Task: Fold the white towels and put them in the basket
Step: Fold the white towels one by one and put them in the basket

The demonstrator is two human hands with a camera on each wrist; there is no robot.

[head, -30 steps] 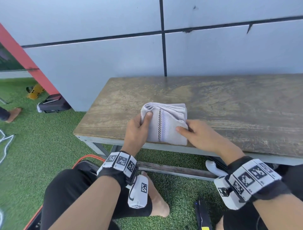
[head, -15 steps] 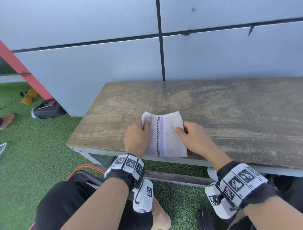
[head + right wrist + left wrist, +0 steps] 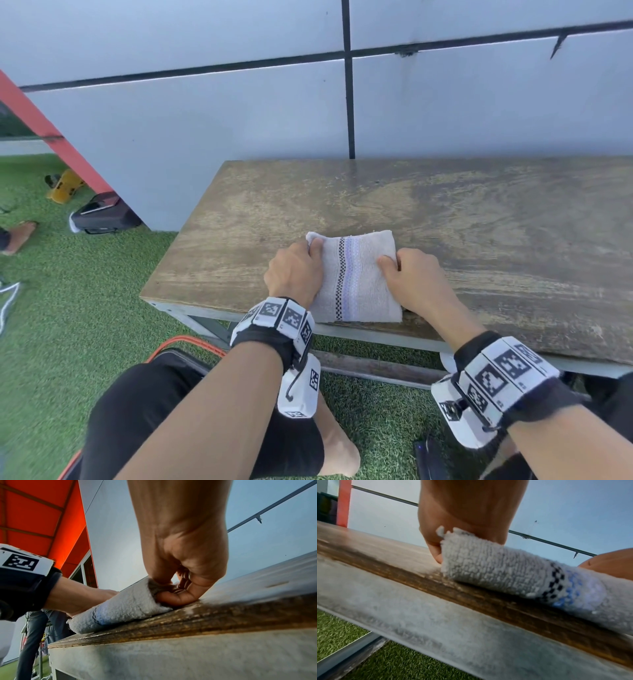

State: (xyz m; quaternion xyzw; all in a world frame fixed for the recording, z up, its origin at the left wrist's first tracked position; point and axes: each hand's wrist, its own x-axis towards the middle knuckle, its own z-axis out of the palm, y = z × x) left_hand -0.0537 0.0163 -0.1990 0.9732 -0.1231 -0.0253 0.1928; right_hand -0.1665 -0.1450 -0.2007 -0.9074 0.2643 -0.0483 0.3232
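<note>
A folded white towel [image 3: 356, 277] with a black checkered line and a pale purple stripe lies flat at the front edge of the wooden bench [image 3: 479, 219]. My left hand [image 3: 296, 270] grips its left edge, fingers curled under the cloth and thumb on top. My right hand [image 3: 411, 277] pinches its right edge the same way. In the left wrist view the towel [image 3: 496, 566] is held by curled fingers [image 3: 435, 547]. In the right wrist view the towel [image 3: 126, 605] is pinched by the fingers [image 3: 178, 596]. No basket is in view.
The bench stands against a grey panelled wall [image 3: 239, 109]. Green artificial grass [image 3: 68, 308] surrounds it. A black case [image 3: 102, 214] and a yellow object [image 3: 65, 185] lie on the grass at left, beside a red beam [image 3: 44, 126]. An orange cable [image 3: 185, 342] curves below my knee.
The towel, bunched and partly raised a second ago, now lies flat and square on the bench. Both hands still hold its side edges.
</note>
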